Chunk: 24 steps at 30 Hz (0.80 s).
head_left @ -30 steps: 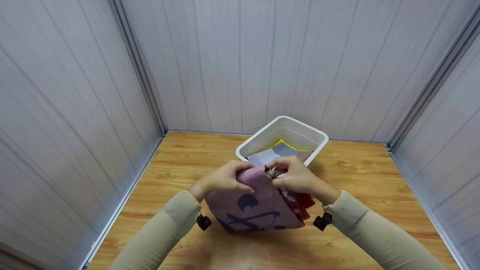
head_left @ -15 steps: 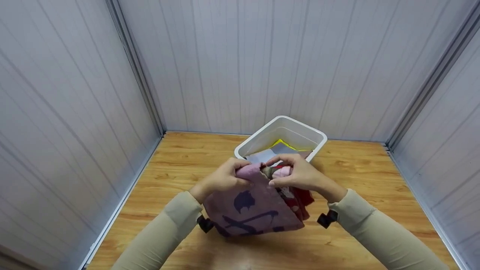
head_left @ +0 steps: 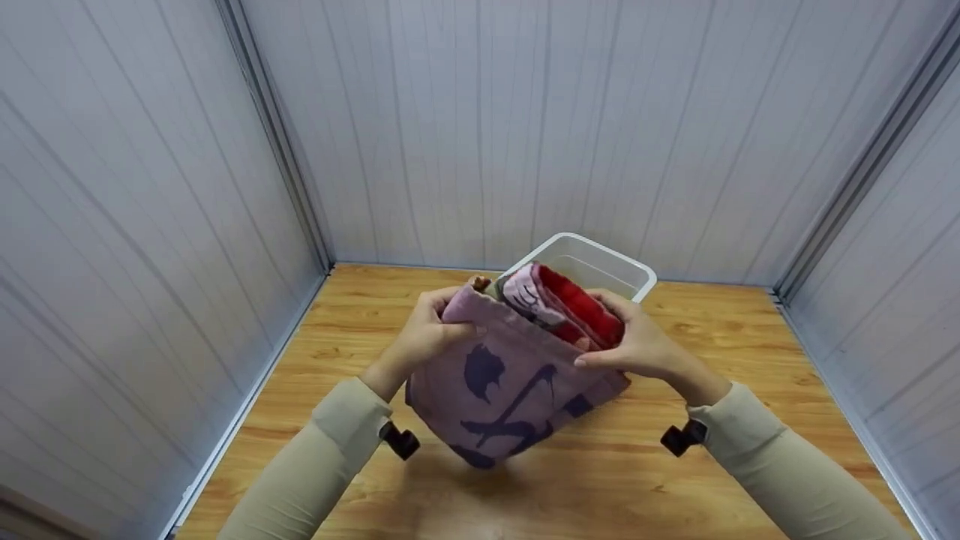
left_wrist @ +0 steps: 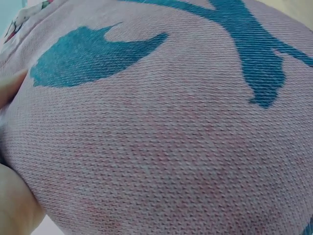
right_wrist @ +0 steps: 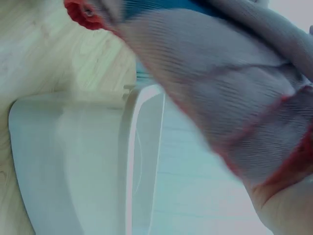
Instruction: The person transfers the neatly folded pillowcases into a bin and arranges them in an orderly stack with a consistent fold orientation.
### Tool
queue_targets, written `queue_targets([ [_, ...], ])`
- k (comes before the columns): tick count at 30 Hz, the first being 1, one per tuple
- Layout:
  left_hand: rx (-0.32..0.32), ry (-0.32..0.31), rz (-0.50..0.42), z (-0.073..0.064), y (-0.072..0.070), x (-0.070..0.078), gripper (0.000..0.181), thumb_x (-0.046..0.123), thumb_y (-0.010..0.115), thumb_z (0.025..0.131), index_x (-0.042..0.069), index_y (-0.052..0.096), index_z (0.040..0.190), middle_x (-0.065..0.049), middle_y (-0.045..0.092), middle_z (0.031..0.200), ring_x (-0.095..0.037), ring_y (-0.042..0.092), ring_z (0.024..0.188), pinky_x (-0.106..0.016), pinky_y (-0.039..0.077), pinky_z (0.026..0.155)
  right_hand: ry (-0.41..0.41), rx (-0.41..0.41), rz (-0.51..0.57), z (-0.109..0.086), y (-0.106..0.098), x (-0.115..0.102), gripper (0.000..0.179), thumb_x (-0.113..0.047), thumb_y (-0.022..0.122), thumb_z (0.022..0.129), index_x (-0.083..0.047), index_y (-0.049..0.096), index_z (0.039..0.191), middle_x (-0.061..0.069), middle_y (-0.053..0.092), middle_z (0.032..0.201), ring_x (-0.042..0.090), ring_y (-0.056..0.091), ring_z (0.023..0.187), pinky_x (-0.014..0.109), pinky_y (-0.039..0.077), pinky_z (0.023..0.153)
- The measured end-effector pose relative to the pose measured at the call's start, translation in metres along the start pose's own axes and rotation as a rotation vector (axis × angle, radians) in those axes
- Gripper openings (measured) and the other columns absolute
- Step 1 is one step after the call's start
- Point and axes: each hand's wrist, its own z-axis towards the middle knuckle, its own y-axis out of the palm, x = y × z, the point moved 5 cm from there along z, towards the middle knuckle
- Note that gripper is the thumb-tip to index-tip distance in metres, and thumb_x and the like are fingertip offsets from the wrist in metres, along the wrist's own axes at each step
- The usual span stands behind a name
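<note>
A pink knitted cloth with dark blue printed shapes hangs folded between my two hands, above the table. Along its upper edge, a rolled or folded red and white patterned cloth shows. My left hand grips the upper left corner, thumb in front. At the right end, my right hand holds both layers, thumb in front and fingers behind. The left wrist view is filled by the pink cloth with the left thumb at its edge. In the right wrist view, a red-edged grey-pink side appears, partly blurred.
Behind the cloth stands a white plastic bin, its near part hidden by the cloth. It rests on the wood-grain table near the back wall. Panel walls also rise at left and right.
My hands have moved apart and turned the bundle, raising its upper edge. The right hand has shifted to the right end. More of the red and white cloth shows, and the bin's contents are now hidden.
</note>
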Motion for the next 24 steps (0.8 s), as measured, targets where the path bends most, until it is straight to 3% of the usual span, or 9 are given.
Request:
queue_targets([
  [4,0.07,-0.013,-0.043,0.002,-0.004,-0.003,0.031,-0.004,0.08,0.081,-0.008,0.073,0.112,0.007,0.072,0.092,-0.011,0.062,0.084,-0.025,0.055,0.074,-0.032,0.049,0.032,-0.003,-0.003,0.001,0.08,-0.001,0.096,0.075,0.005,0.054,0.144,0.002,0.07,0.127,0.013,0.069,0.111,0.024,0.059,0.094],
  [7,0.087,-0.026,-0.067,0.002,-0.005,-0.005,0.03,-0.004,0.08,0.081,-0.004,0.075,0.11,0.007,0.072,0.092,-0.012,0.062,0.084,-0.025,0.057,0.073,-0.039,0.078,0.058,-0.003,-0.002,0.002,0.075,0.005,0.092,0.077,0.008,0.053,0.142,-0.002,0.07,0.125,0.013,0.07,0.11,0.024,0.061,0.094],
  [13,0.062,-0.07,-0.145,0.002,-0.003,-0.007,0.029,-0.003,0.08,0.081,0.008,0.077,0.109,0.005,0.074,0.095,-0.012,0.065,0.084,-0.026,0.06,0.074,-0.048,0.185,0.097,-0.001,-0.003,0.0,0.063,0.016,0.085,0.077,0.011,0.057,0.133,-0.005,0.077,0.116,0.011,0.073,0.1,0.024,0.062,0.09],
  [17,0.05,-0.093,-0.169,0.003,-0.005,-0.009,0.031,-0.003,0.08,0.084,0.01,0.077,0.113,0.003,0.076,0.101,-0.014,0.068,0.089,-0.028,0.062,0.08,-0.047,0.254,0.131,0.002,-0.005,-0.007,0.057,0.017,0.083,0.078,0.009,0.06,0.129,-0.005,0.08,0.111,0.01,0.075,0.099,0.022,0.061,0.091],
  [24,0.056,-0.139,-0.198,0.001,-0.008,-0.019,0.034,0.0,0.078,0.089,0.012,0.075,0.12,0.002,0.077,0.109,-0.017,0.072,0.097,-0.032,0.063,0.087,-0.035,0.295,0.16,0.011,-0.004,-0.018,0.05,0.016,0.082,0.081,0.008,0.063,0.127,-0.006,0.08,0.116,0.011,0.077,0.106,0.024,0.062,0.094],
])
